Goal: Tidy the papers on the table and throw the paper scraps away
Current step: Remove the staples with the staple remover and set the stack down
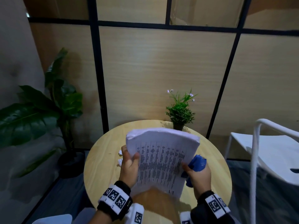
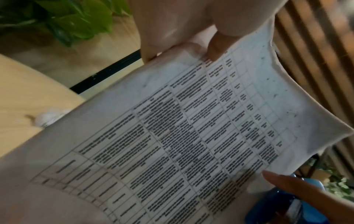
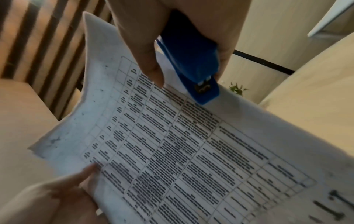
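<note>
1. The left hand (image 1: 129, 165) is closed on the left edge of a stack of papers (image 1: 161, 160), thumb on the printed top sheet, fingers behind.
2. The right hand (image 1: 199, 175) is closed too. Its thumb presses the stack's right edge, and its fingers are wrapped round a blue stapler (image 1: 196, 164).
3. The stack is held tilted above the middle of the round table (image 1: 103, 160), and the sheets bow.
4. Two white paper scraps (image 1: 120, 157) lie on the table just left of the left hand, toward the table's left edge.
5. A small potted plant (image 1: 179, 113) stands at the table's far edge.

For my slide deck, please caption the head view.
Left hand and right hand, gripping blue stapler, lift printed paper stack.
</note>
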The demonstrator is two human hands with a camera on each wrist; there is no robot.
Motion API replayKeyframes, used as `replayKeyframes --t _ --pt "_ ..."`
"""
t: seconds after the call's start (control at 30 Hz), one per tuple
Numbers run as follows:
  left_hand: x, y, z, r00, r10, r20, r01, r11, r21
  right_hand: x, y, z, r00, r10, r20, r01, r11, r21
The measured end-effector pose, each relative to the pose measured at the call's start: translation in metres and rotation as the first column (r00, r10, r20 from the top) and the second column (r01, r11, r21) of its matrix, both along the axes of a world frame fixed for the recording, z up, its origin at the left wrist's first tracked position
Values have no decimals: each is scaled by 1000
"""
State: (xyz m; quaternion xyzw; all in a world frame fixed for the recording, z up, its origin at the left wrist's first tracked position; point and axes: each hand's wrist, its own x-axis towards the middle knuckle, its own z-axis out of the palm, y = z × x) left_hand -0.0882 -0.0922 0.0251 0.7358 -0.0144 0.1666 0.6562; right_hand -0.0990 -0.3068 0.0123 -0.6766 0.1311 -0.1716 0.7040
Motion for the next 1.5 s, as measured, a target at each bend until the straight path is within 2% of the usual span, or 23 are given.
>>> replayKeyframes --t 0.1,0.27,0.33,0.5,0.53,0.6,0.63,0.67,0.73,0.77,0.83,0.9,0.97,1.0,1.07,1.13,1.17,1.23,1.3,1.33,1.37,1.43,1.5 --pt "0 -5 -11 994 4 -112 0 999 41 0 6 -17 996 -14 -90 11 999 -35" --pt "3 -9 8 1000 4 17 -4 1000 9 10 7 -3 997 -67 26 66 998 24" --pt "2 -7 5 1000 18 19 -17 999 -32 8 7 -3 997 -66 51 65 998 21" --pt "0 2 -47 984 -29 -177 40 998 55 -8 14 -41 988 -75 -139 67 996 -62" --pt "1 2 -49 985 27 -168 -11 995 95 -7 14 -44 984 -86 -153 76 995 -69" --pt "6 4 -38 970 243 -29 -234 955 182 -2 13 -43 987 -96 -127 82 990 -113" --pt "6 5 -26 945 308 112 -327 906 268 1 12 -39 991 -95 -95 79 984 -162" --pt "5 5 -14 905 299 301 -402 833 380 5 12 -35 995 -84 -51 70 971 -228" --pt "2 -1 12 780 83 620 -527 621 580 9 16 -20 998 -44 39 56 924 -378" --pt "1 -7 24 732 -45 679 -566 514 645 11 20 -11 996 -18 91 57 893 -447" --pt "2 -22 41 702 -201 683 -605 337 721 12 28 7 975 78 209 50 837 -546" --pt "5 -31 49 724 -266 636 -610 185 771 11 37 26 939 210 274 13 771 -636" --pt "12 -30 53 769 -286 572 -576 79 814 10 43 41 899 333 286 -15 675 -738" --pt "13 -26 54 790 -290 541 -548 63 834 11 44 47 885 374 278 -18 623 -782" --pt "16 -17 53 791 -310 527 -531 81 844 11 45 56 862 427 273 -1 541 -841" --pt "16 -9 53 825 -295 482 -455 159 876 9 47 63 838 444 316 57 505 -861" --pt "14 -5 52 867 -257 427 -371 239 898 7 47 65 829 425 364 107 518 -849" --pt "12 4 48 944 -126 306 -220 453 864 2 40 70 799 334 501 230 600 -766" --pt "9 12 47 982 -38 186 -114 670 734 -4 25 68 777 170 606 343 694 -633" --pt "9 16 45 985 -11 173 -102 771 628 -8 17 67 792 71 607 371 733 -570" --pt "10 19 44 986 12 165 -95 857 507 -10 9 61 829 -34 558 374 776 -508" --pt "10 22 45 991 23 129 -57 962 267 -13 -1 49 928 -193 318 302 888 -345" --pt "8 22 46 996 9 91 -16 997 75 -11 -9 33 985 -132 107 139 988 -60"
